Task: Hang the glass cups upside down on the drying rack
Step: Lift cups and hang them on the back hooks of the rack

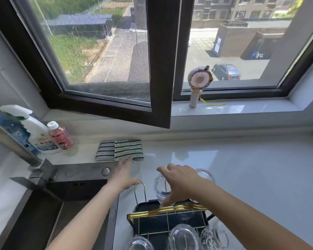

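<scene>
A gold wire drying rack (167,211) on a black tray stands on the white counter in front of me. Three glass cups (184,237) hang upside down on its near pegs. My right hand (181,183) wraps around another glass cup (160,188), which sits tilted over a far gold peg. One far-left peg (140,193) is bare. My left hand (124,175) stretches forward with straight fingers, touching the side of a clear upright glass cup (136,171) on the counter. One more glass cup (205,175) stands just behind my right hand.
Two folded striped cloths (120,150) lie behind the cups. A steel sink (43,213) with its faucet (16,141) is at left, with a spray bottle (38,134) and a pink drink bottle (61,136) beyond. A small pink fan (199,83) stands on the windowsill.
</scene>
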A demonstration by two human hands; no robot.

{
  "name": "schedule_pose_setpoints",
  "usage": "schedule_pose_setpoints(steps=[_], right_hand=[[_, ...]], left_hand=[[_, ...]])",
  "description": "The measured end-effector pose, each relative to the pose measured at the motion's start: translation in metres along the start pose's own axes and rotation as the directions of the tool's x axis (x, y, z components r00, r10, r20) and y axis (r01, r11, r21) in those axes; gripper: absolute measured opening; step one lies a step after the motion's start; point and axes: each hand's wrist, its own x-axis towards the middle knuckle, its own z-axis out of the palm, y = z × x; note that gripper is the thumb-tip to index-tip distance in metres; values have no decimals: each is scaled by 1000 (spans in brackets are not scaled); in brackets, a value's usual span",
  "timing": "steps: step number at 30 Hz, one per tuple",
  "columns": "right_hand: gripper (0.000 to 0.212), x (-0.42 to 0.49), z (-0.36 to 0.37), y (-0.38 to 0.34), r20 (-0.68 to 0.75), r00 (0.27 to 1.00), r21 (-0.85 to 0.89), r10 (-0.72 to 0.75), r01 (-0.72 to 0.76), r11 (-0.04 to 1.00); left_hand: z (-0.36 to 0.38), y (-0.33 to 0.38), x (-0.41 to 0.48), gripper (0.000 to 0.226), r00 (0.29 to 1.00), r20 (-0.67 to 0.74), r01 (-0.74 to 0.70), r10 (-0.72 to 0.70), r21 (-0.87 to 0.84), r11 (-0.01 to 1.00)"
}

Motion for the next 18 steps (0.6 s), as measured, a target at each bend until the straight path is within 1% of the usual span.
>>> schedule_pose_setpoints(steps=[2,3,5,6,7,9,10,11,12,13,14,15,16,17,18], right_hand=[[112,-3,-4,6,53,998,148,32,-39,988],[112,-4,-7,10,58,996,226,60,-72,972],[99,-7,-15,19,16,990,344,137,-134,929],[91,-9,-19,24,-23,983,385,181,-158,909],[85,-10,-24,28,-68,974,421,218,-170,891],[79,-12,-32,33,-144,952,493,270,-167,854],[77,-11,-36,33,-171,943,531,286,-156,833],[78,-10,-42,29,-184,937,580,297,-140,802],[81,-9,-47,23,-182,935,646,305,-120,754],[86,-8,-52,14,-173,937,719,303,-90,689],[90,-7,-56,5,-169,943,787,287,-46,615],[90,-5,-60,-5,-178,949,839,260,8,545],[86,-4,-63,-15,-203,953,873,225,73,482],[76,-3,-65,-24,-245,952,894,186,147,424],[66,-2,-68,-30,-294,942,902,159,219,371]], left_hand=[[3,2,6,93,1000,6,-28,28,75,997],[3,3,7,89,999,4,-37,37,92,995],[0,2,6,82,999,-19,-42,45,114,993],[-5,2,3,78,998,-56,-36,42,98,995],[-12,2,-1,73,993,-114,-32,37,38,999],[-31,7,-10,61,966,-257,-73,20,-200,977],[-44,11,-15,58,950,-314,-109,-2,-336,935],[-58,15,-22,57,939,-342,-148,-22,-462,874],[-71,21,-30,58,940,-339,-182,-31,-577,797],[-84,28,-41,59,950,-313,-216,-10,-681,700],[-94,36,-53,62,960,-277,-251,44,-775,581],[-103,43,-66,61,961,-251,-278,121,-842,462],[-107,48,-77,55,950,-237,-299,201,-876,379],[-109,52,-88,46,935,-237,-317,263,-892,323],[-108,55,-97,39,926,-238,-324,293,-900,293]])
